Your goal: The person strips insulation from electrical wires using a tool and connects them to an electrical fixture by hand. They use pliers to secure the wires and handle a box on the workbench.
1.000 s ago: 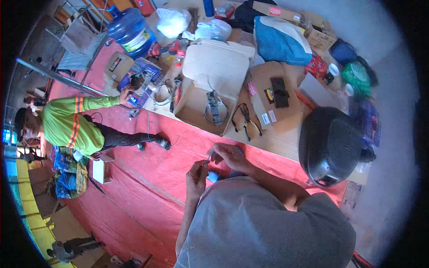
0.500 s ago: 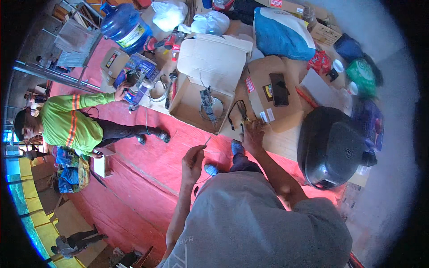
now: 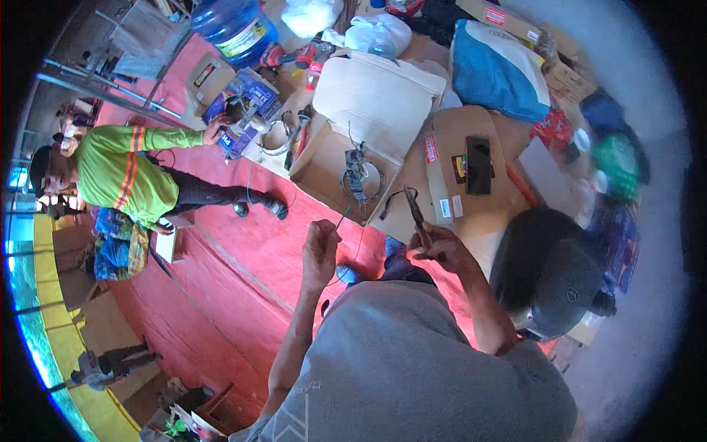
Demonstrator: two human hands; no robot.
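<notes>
My left hand (image 3: 321, 254) is closed on a thin green wire (image 3: 345, 215) whose end sticks up from my fingers. My right hand (image 3: 442, 249) grips dark pliers (image 3: 414, 214), raised at the table's near edge. An open cardboard box (image 3: 317, 177) with a taped dark device (image 3: 356, 173) and loops of wire inside sits just beyond my hands. Right of it, a black phone (image 3: 479, 166) rests on flattened cardboard (image 3: 488, 125).
A co-worker (image 3: 125, 169) in a yellow-green top stands left, a hand on items on the table. Farther back are a blue water jug (image 3: 221, 18) and bags (image 3: 493, 74). A black bulky object (image 3: 545, 272) sits right. Another person (image 3: 103, 368) is at lower left.
My right hand went from beside my left hand to the table and has since lifted the pliers toward me. My left hand still holds the wire, now slightly higher.
</notes>
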